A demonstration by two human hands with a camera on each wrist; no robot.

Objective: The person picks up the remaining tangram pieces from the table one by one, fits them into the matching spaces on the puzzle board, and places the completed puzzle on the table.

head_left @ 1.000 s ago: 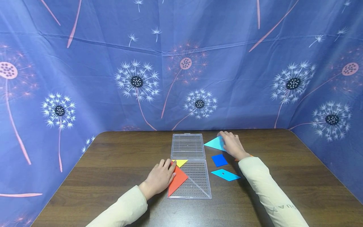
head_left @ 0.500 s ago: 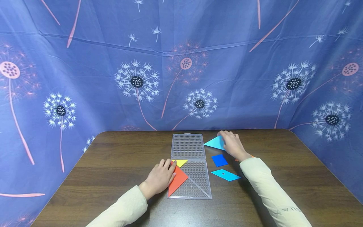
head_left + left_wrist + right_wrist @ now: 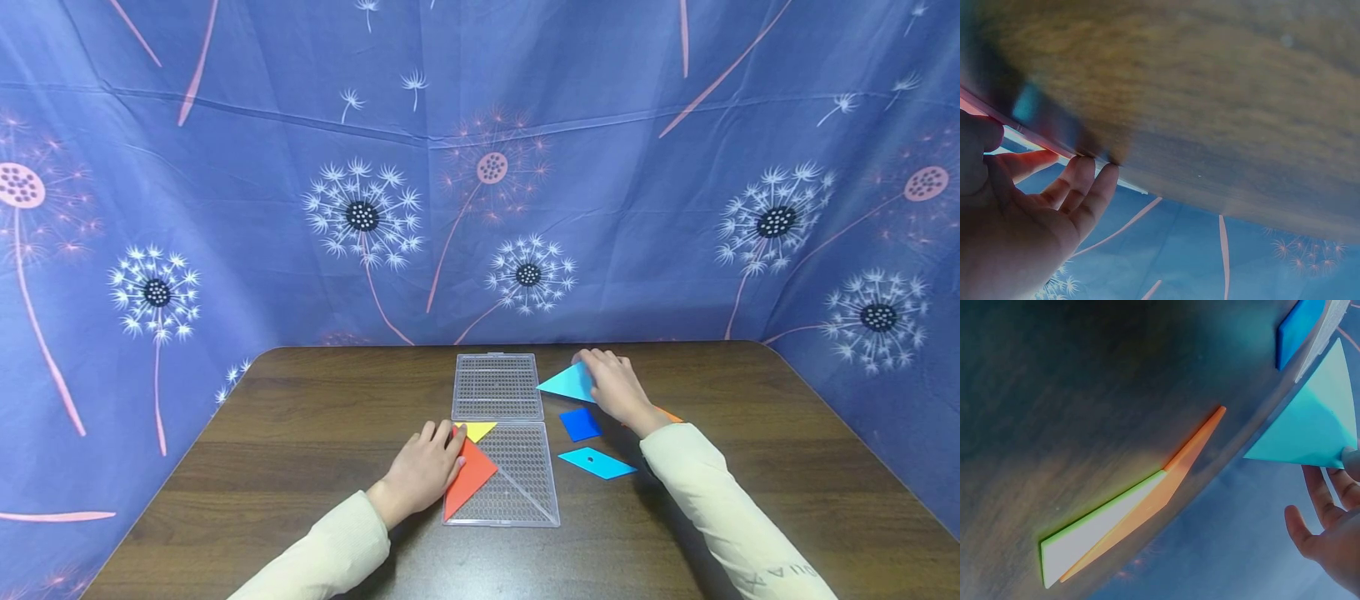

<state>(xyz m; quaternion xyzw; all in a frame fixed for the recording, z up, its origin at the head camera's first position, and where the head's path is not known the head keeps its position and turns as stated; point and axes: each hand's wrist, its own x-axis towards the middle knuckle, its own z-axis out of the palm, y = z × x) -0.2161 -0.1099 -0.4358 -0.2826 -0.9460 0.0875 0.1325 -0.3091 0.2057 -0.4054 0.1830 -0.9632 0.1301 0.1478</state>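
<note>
Right hand [image 3: 617, 387] pinches the light blue triangle [image 3: 570, 382], tilted up off the table [image 3: 315, 433]. Left hand [image 3: 423, 468] lies flat on the red triangle [image 3: 472, 477]. Since earlier: the blue triangle has lifted slightly.

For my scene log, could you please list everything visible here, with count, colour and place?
clear grid trays: 2, transparent, table centre, one behind the other
red triangle: 1, red-orange, in the near tray, left side
yellow triangle: 1, yellow, near tray, far-left corner
cyan triangle: 1, cyan, right of the far tray
blue square: 1, dark blue, on the table right of the trays
cyan parallelogram: 1, cyan, nearer than the square
orange piece: 1, orange, under the right forearm
green-edged piece: 1, pale with green edge, beside the orange piece
table: 1, dark wood
backdrop cloth: 1, blue, dandelion print
left hand: rests on the red triangle
right hand: holds the cyan triangle
</note>
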